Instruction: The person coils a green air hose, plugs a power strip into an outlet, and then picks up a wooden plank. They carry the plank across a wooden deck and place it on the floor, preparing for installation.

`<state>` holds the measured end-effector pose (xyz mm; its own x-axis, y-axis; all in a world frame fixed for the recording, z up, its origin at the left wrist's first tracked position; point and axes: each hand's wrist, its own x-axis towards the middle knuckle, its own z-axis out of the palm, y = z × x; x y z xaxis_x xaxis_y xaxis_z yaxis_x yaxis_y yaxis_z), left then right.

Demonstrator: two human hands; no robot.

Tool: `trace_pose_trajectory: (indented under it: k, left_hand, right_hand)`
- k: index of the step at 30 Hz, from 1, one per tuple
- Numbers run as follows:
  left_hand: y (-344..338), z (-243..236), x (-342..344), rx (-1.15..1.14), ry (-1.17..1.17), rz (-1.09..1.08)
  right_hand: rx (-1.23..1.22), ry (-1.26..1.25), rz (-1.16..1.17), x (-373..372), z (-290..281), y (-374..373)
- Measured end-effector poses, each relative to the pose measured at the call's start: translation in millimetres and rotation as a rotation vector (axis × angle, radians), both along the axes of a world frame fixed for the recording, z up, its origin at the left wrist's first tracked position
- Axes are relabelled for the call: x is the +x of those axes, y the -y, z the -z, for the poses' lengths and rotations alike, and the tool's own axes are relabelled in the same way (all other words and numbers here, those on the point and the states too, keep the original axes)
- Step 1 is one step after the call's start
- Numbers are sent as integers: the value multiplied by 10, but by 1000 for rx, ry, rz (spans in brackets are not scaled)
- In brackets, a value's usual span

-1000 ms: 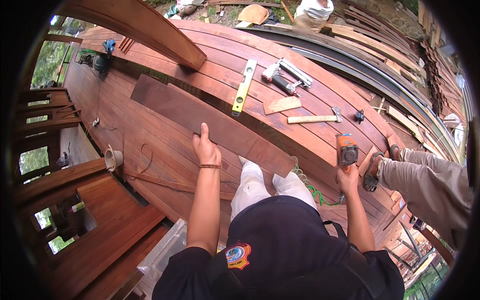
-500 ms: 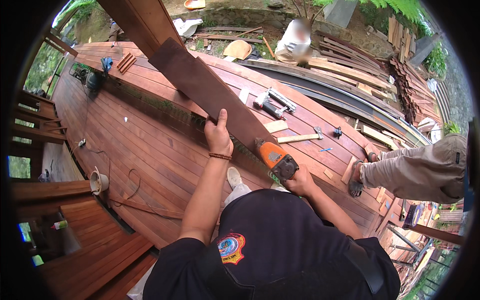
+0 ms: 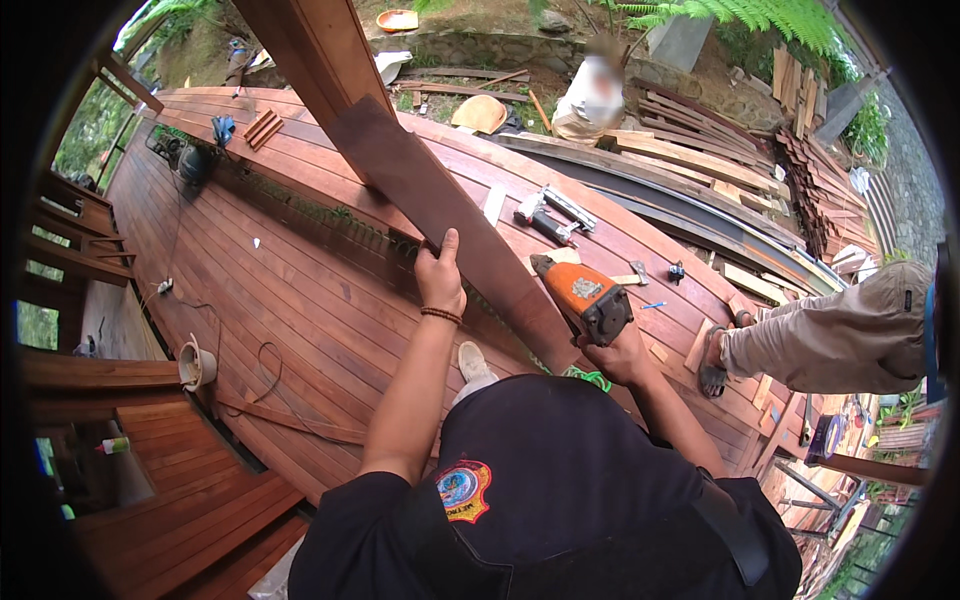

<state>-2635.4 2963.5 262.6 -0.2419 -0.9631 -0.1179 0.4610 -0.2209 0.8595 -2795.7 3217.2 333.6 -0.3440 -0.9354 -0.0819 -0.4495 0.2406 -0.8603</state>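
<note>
My left hand (image 3: 441,281) is closed on the edge of a dark brown wooden board (image 3: 455,215), thumb lying on its upper face. The board slants from a large wooden beam (image 3: 320,60) at the far end down toward my body. My right hand (image 3: 620,355) grips an orange and black nail gun (image 3: 588,292) by its handle, just right of the board's near end. A green coiled hose (image 3: 590,378) shows beneath that hand. Beyond the nail gun, a hammer (image 3: 634,274) is partly hidden by it.
On the planked deck (image 3: 300,310) lie a second, silver and black nail gun (image 3: 553,215), a blue pencil (image 3: 653,305) and wood offcuts. A long gap runs through the deck. A co-worker's legs (image 3: 830,335) stand at right. A white bucket (image 3: 198,365) sits at left; stacked planks (image 3: 700,170) lie beyond.
The orange nail gun in my right hand has moved right, off the board, uncovering its near end. The board has shifted slightly toward me and right. My left hand keeps its hold.
</note>
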Motion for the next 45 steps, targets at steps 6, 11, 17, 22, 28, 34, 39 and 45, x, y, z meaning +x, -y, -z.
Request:
trace_pose_trajectory:
  k: [6,11,17,22,28,34,39,45]
  left_hand:
    - [-147,7,-36,-95,107,75]
    - [-206,-36,-71,-57,180,135]
    - [-299,-167,-141,-99,290,200]
    - [-401,-266,-221,-127,372,262]
    - [-367,-148,-219,-143,300,259]
    - [7,-11,-15,15,-98,161]
    - [733,-63,588,191,-551,30]
    - [1320,-168,948,104,-943,381]
  right_hand:
    - [1,-68,-45,-43,-473,452]
    - [-134,-94,-108,-84,-710,678]
    - [-65,10,-98,-158,-893,892]
    - [18,-57,-67,-211,-1003,1011]
    - [-4,-1,-41,-186,-987,1061]
    - [-141,-104,36,-388,-830,528]
    - [-97,67,347,-549,-422,-215]
    - [-54,262,677,-555,30,-878]
